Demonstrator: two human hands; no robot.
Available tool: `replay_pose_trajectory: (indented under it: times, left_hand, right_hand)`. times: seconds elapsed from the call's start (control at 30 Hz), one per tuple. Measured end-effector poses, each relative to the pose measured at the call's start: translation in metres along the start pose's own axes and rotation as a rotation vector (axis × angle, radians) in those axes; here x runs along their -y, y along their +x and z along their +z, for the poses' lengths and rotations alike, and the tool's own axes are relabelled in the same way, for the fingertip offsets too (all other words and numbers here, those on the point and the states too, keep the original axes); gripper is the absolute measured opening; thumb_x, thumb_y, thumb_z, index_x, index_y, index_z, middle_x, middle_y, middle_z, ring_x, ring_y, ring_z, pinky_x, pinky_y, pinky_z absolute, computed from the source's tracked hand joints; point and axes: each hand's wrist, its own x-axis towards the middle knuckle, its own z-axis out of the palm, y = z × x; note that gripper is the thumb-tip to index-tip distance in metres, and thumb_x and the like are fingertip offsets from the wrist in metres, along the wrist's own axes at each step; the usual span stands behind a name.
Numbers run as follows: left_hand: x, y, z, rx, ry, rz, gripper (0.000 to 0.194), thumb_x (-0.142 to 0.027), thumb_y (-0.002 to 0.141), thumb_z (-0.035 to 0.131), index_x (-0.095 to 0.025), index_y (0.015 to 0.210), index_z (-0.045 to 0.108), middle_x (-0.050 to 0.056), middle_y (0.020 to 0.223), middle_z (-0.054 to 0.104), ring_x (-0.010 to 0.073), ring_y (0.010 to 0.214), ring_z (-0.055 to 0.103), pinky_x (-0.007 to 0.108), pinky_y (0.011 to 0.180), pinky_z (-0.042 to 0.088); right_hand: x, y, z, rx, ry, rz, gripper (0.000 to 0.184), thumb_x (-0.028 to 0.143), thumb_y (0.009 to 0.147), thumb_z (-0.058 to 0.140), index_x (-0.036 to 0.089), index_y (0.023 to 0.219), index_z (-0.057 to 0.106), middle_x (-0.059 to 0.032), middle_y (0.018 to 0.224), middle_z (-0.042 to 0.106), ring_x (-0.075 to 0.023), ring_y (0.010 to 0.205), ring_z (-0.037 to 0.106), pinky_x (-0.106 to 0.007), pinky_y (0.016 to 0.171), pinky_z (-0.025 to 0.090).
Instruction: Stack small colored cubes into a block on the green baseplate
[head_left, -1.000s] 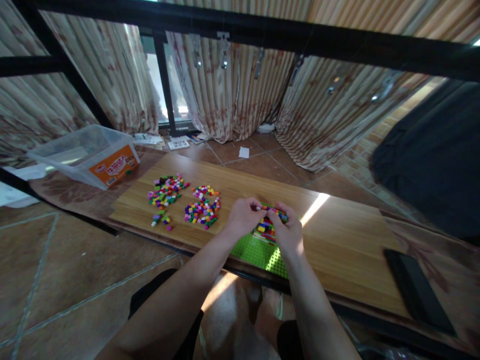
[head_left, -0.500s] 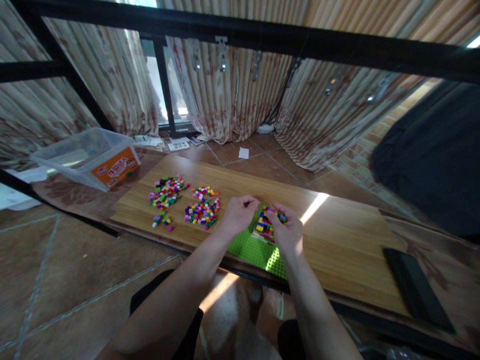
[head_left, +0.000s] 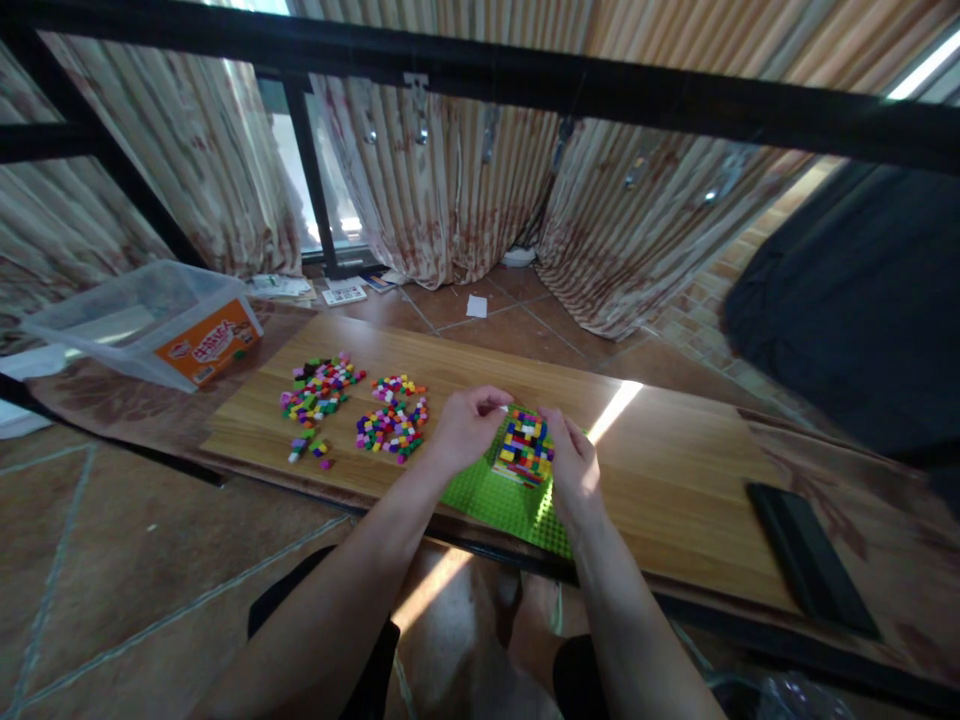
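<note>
One clear bin (head_left: pixel 142 325), two main brick heaps (head_left: pixel 391 415). Our left hand (head_left: pixel 469 425) has fingertips close, grip unclear. One brick build (head_left: pixel 523 447), on one green baseplate (head_left: pixel 480 492), long axis away from us. Right hand (head_left: pixel 574 460) curled alongside, grip unclear.

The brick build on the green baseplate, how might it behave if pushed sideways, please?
The brick build would probably prove stiff, as it looks closely packed. Being low and blocky, it likely won't roll or tip, though the green baseplate might slide on the smooth-looking tabletop.

A clear plastic bin (head_left: pixel 150 325) sits left of a black case (head_left: pixel 811 560).
</note>
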Motion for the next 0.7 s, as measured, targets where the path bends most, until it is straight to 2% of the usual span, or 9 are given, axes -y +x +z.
replay_pose_trajectory:
  times: [0.13,0.3,0.7]
  left_hand:
    - [-0.002,-0.002,0.0,0.006,0.049,0.064,0.019,-0.007,0.075,0.057,-0.013,0.087,0.07,0.007,0.089,0.073,0.0159,0.082,0.067,0.03,0.082,0.054]
    - [-0.004,-0.003,0.0,0.013,0.065,0.081,0.019,-0.006,0.076,0.055,-0.013,0.086,0.069,0.006,0.087,0.073,0.0153,0.081,0.067,0.029,0.081,0.054]
    - [-0.013,-0.007,0.006,0.034,0.133,0.036,0.019,-0.003,0.076,0.055,-0.014,0.082,0.07,0.004,0.08,0.072,0.014,0.075,0.066,0.026,0.075,0.054]
  right_hand:
    - [0.004,-0.001,0.002,-0.014,0.04,0.059,0.045,0.057,0.066,0.071,0.017,0.087,0.073,-0.0033,0.077,0.072,-0.0179,0.07,0.065,-0.03,0.064,0.053]
    - [0.005,-0.002,0.001,0.062,0.074,0.036,0.046,0.039,0.054,0.082,0.019,0.093,0.071,-0.0013,0.082,0.072,-0.0169,0.073,0.065,-0.032,0.07,0.054]
    - [-0.007,0.005,0.0,0.027,-0.128,-0.062,0.045,0.041,0.06,0.077,0.018,0.099,0.07,-0.0011,0.083,0.07,-0.0147,0.071,0.063,-0.031,0.069,0.055]
